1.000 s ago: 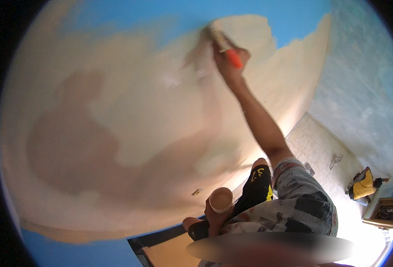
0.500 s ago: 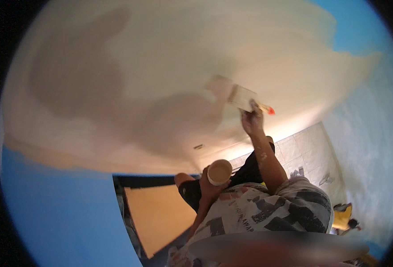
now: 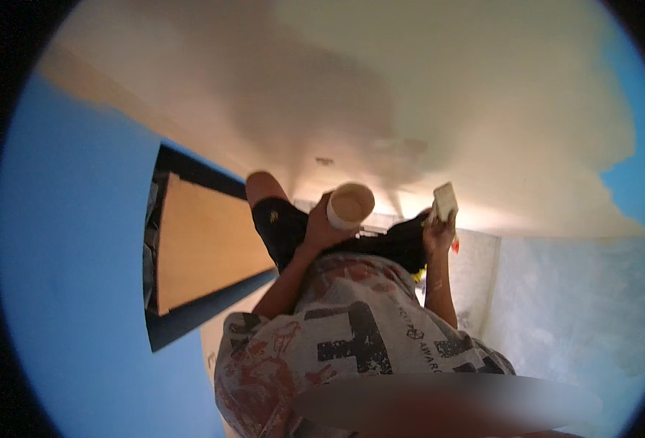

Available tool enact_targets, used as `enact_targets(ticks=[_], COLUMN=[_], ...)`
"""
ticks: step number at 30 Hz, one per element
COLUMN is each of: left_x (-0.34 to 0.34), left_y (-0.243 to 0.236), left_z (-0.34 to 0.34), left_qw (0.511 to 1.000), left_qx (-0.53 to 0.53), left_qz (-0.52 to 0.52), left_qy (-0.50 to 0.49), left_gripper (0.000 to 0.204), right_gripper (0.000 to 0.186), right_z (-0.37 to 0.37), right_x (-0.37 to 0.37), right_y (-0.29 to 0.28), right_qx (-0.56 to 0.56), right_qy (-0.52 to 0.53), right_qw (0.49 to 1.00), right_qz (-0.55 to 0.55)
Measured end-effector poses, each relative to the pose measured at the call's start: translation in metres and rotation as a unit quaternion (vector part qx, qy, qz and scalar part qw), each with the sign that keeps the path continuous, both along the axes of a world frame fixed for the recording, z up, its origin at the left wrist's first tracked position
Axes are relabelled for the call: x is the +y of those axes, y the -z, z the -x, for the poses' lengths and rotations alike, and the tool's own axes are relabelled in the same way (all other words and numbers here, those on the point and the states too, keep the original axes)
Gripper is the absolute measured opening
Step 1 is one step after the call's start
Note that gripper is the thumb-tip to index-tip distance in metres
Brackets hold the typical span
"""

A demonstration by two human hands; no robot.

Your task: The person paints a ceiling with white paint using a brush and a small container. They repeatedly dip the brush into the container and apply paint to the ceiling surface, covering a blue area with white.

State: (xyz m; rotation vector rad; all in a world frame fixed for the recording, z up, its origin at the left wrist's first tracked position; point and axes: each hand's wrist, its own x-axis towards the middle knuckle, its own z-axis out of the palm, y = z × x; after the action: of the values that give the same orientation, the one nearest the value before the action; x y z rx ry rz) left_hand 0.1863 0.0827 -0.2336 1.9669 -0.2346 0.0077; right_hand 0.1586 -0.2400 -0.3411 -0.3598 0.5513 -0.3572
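Note:
My left hand (image 3: 322, 229) is wrapped round a white cup (image 3: 332, 216), held in front of my body with its mouth facing up. Inside the cup is pale beige paint (image 3: 349, 209). On the right, my right hand (image 3: 439, 236) grips a wide flat paintbrush (image 3: 445, 200), its broad end pointing up and the red tip of its handle below the hand. The brush appears apart from the wall. Ahead of both hands, fresh beige paint covers a broad part of the wall (image 3: 497, 95), with a damp-looking streak above the brush.
Blue paint (image 3: 67, 241) shows at the left, and more blue (image 3: 625, 179) at the far right. At the left is a dark-edged opening with a light wooden panel (image 3: 209, 244). A small fixture (image 3: 324, 161) sits low on the wall; a patchy grey-blue wall (image 3: 578, 299) stands right.
My right hand has come down off the wall with the brush, which has turned upright. The view has swung, so the cup and wooden panel sit higher in it.

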Motion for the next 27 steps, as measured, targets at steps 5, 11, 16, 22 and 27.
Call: enact_targets(ticks=[5, 11, 16, 22, 27], left_x=[0.002, 0.000, 0.000, -0.002, 0.009], left_y=[-0.017, -0.029, -0.047, -0.043, 0.018], left_z=[-0.003, -0.039, -0.071, -0.088, -0.065], left_qw=[0.999, 0.999, 0.999, 0.999, 0.999], left_qx=[-0.027, -0.040, -0.046, -0.025, -0.005], left_qz=[0.022, -0.013, -0.015, -0.022, 0.022], left_qy=[0.025, -0.010, -0.017, -0.013, -0.038], left_gripper=[0.086, 0.087, 0.083, 0.082, 0.084], right_gripper=[0.044, 0.043, 0.036, 0.034, 0.029], right_z=[-0.007, -0.024, -0.025, -0.018, -0.006], right_x=[-0.016, -0.017, -0.008, 0.002, 0.023], right_y=[-0.036, -0.054, -0.059, -0.049, -0.044], right_qx=[-0.003, 0.027, 0.051, -0.033, 0.063], right_qy=[-0.029, -0.019, -0.028, -0.064, -0.026], right_qw=[0.996, 0.998, 0.998, 0.997, 0.998], right_qz=[0.088, 0.062, -0.008, -0.004, -0.006])
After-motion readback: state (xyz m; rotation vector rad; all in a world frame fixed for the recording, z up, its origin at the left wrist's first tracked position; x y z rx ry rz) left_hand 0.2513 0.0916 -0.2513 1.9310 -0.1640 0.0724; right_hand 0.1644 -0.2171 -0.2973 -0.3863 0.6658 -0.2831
